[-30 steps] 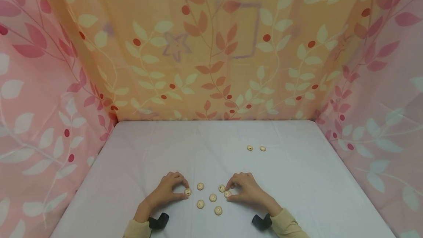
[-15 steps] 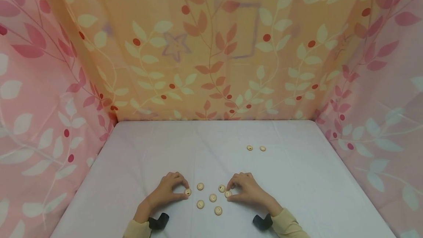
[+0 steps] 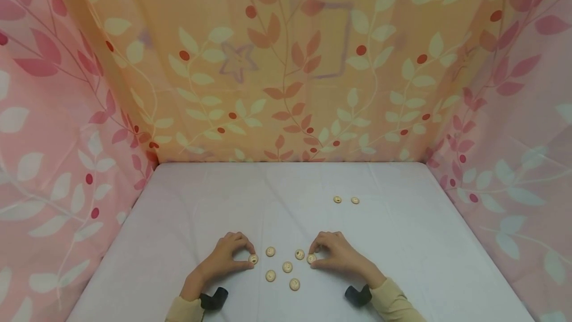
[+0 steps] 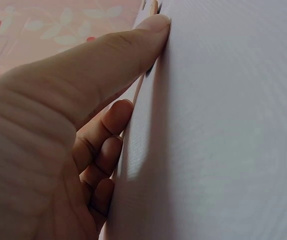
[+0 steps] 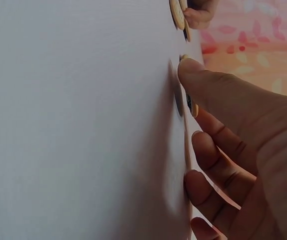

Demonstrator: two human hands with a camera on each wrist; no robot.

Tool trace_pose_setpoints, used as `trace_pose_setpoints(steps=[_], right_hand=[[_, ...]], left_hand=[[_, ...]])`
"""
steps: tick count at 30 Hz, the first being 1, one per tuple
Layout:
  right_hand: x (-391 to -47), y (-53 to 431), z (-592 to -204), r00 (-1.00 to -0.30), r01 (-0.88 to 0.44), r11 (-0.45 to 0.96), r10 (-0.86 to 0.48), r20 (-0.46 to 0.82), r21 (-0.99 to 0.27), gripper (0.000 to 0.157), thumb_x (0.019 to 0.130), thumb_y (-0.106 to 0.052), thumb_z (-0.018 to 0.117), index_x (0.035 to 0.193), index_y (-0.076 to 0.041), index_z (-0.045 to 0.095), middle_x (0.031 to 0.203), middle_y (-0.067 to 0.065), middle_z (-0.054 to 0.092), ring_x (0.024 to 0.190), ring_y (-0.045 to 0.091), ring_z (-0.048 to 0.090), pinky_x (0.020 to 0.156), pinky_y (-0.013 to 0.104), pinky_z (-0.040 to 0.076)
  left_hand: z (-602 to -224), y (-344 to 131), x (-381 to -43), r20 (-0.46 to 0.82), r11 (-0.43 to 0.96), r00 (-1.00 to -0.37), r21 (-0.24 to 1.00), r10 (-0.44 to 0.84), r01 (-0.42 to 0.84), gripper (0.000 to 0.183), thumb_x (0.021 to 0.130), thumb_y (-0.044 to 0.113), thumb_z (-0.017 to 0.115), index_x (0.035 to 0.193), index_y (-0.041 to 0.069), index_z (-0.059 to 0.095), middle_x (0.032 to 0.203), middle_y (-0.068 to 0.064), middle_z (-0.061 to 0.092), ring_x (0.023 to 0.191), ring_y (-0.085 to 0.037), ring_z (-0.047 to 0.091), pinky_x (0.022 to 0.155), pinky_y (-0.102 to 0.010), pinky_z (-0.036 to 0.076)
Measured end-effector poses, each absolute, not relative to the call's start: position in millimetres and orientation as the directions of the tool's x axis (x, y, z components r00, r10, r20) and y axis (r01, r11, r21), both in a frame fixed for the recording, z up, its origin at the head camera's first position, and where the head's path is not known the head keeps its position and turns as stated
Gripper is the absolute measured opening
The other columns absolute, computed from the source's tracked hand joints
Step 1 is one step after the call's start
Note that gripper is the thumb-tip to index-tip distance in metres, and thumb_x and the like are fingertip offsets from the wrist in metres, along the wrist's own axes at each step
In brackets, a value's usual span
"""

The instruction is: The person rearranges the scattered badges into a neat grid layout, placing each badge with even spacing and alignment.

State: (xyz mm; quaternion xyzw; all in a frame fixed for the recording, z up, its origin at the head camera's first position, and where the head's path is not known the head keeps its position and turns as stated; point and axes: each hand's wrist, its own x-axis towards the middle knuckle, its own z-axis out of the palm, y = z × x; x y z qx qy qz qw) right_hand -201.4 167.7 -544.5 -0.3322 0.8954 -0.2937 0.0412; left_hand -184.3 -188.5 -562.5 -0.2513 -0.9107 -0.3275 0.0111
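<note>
My left hand (image 3: 229, 255) pinches a small round wooden disc (image 3: 253, 259) between thumb and fingertips, at the left of a loose group. A dark spot shows on that disc's face. Across from it, my right hand (image 3: 338, 254) pinches a second wooden disc (image 3: 311, 259) by its edges. Just left of that one lies another disc (image 3: 299, 254), also with a dark spot. Several more discs, among them a middle one (image 3: 287, 267), lie flat between the hands. In the right wrist view the thumb (image 5: 218, 87) covers much of the held disc.
Two further discs, a left one (image 3: 337, 200) and a right one (image 3: 355, 200), lie farther back on the white-covered table (image 3: 214, 198). A black wrist-worn piece (image 3: 214, 298) sits below each hand. Leaf-patterned curtains (image 3: 286, 88) enclose the back and sides.
My right hand has drawn its disc slightly right and back, opening a gap from the disc beside it. The left hand and the other discs stay in place.
</note>
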Motion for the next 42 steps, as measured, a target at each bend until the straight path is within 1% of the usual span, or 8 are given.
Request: trace_pose_setpoints(steps=[5, 13, 16, 20, 23, 28, 33, 42], right_hand=[[-204.5, 172.9, -543.9, -0.779, -0.574, 0.609, -0.613, 0.134, -0.548, 0.026, 0.073, -0.045, 0.074, 0.092, -0.031, 0.061, 0.087, -0.021, 0.056, 0.081, 0.0, 0.05, 0.083, 0.035, 0.031], [-208.6, 182.1, -541.2, -0.814, -0.522, 0.642, -0.571, 0.105, -0.562, 0.025, 0.072, -0.043, 0.075, 0.09, -0.032, 0.062, 0.088, -0.02, 0.056, 0.083, 0.001, 0.051, 0.083, 0.038, 0.031], [-211.2, 186.3, -542.5, -0.812, -0.532, 0.634, -0.569, 0.127, -0.562, 0.025, 0.072, -0.042, 0.075, 0.09, -0.031, 0.062, 0.088, -0.02, 0.057, 0.083, 0.002, 0.051, 0.082, 0.035, 0.034], [-215.3, 192.1, -544.8, -0.802, -0.555, 0.615, -0.575, 0.162, -0.56, 0.024, 0.073, -0.04, 0.075, 0.09, -0.03, 0.063, 0.087, -0.019, 0.058, 0.082, 0.002, 0.052, 0.078, 0.028, 0.041], [-217.6, 196.0, -545.0, -0.806, -0.548, 0.611, -0.568, 0.166, -0.571, 0.023, 0.074, -0.039, 0.075, 0.091, -0.029, 0.063, 0.088, -0.018, 0.058, 0.082, 0.002, 0.053, 0.077, 0.026, 0.043], [-219.7, 201.3, -542.4, -0.829, -0.511, 0.622, -0.54, 0.148, -0.593, 0.024, 0.073, -0.039, 0.075, 0.091, -0.028, 0.062, 0.087, -0.017, 0.058, 0.082, 0.005, 0.053, 0.077, 0.028, 0.043], [-223.4, 207.7, -544.0, -0.84, -0.5, 0.641, -0.522, 0.147, -0.582, 0.025, 0.074, -0.039, 0.075, 0.092, -0.029, 0.061, 0.087, -0.018, 0.058, 0.082, 0.003, 0.053, 0.076, 0.027, 0.043], [-231.7, 221.0, -544.2, -0.871, -0.461, 0.678, -0.47, 0.145, -0.573, 0.025, 0.073, -0.035, 0.077, 0.092, -0.03, 0.061, 0.087, -0.019, 0.057, 0.081, 0.003, 0.052, 0.077, 0.027, 0.042]], left_hand=[[-562.5, -188.9, -184.3, 0.188, 0.658, -0.871, 0.588, 0.454, 0.47, 0.027, 0.068, 0.045, 0.077, 0.088, 0.035, 0.061, 0.097, 0.023, 0.053, 0.095, -0.007, 0.043, 0.081, -0.037, 0.031], [-562.7, -188.9, -184.5, 0.188, 0.651, -0.87, 0.595, 0.456, 0.47, 0.027, 0.069, 0.047, 0.076, 0.088, 0.036, 0.06, 0.097, 0.024, 0.052, 0.096, -0.008, 0.043, 0.081, -0.037, 0.031], [-562.9, -189.1, -184.7, 0.184, 0.653, -0.871, 0.596, 0.455, 0.467, 0.027, 0.069, 0.048, 0.075, 0.089, 0.037, 0.06, 0.098, 0.024, 0.052, 0.096, -0.007, 0.043, 0.081, -0.037, 0.031], [-563.5, -189.3, -185.1, 0.179, 0.656, -0.873, 0.596, 0.454, 0.463, 0.026, 0.07, 0.048, 0.075, 0.089, 0.038, 0.06, 0.098, 0.024, 0.052, 0.096, -0.007, 0.042, 0.08, -0.036, 0.031], [-563.8, -189.2, -185.2, 0.172, 0.656, -0.876, 0.601, 0.45, 0.456, 0.026, 0.07, 0.048, 0.075, 0.089, 0.038, 0.06, 0.098, 0.025, 0.052, 0.096, -0.007, 0.043, 0.081, -0.037, 0.031], [-564.5, -189.1, -185.0, 0.157, 0.659, -0.885, 0.613, 0.439, 0.436, 0.027, 0.069, 0.05, 0.074, 0.088, 0.038, 0.059, 0.097, 0.025, 0.051, 0.096, -0.007, 0.042, 0.083, -0.04, 0.031], [-564.8, -189.1, -184.7, 0.155, 0.662, -0.886, 0.612, 0.436, 0.432, 0.027, 0.069, 0.051, 0.074, 0.088, 0.039, 0.059, 0.097, 0.025, 0.051, 0.096, -0.007, 0.042, 0.083, -0.039, 0.031], [-564.5, -188.6, -185.0, 0.161, 0.665, -0.885, 0.605, 0.437, 0.438, 0.027, 0.069, 0.05, 0.075, 0.088, 0.039, 0.059, 0.097, 0.025, 0.052, 0.097, -0.008, 0.043, 0.082, -0.04, 0.031]])
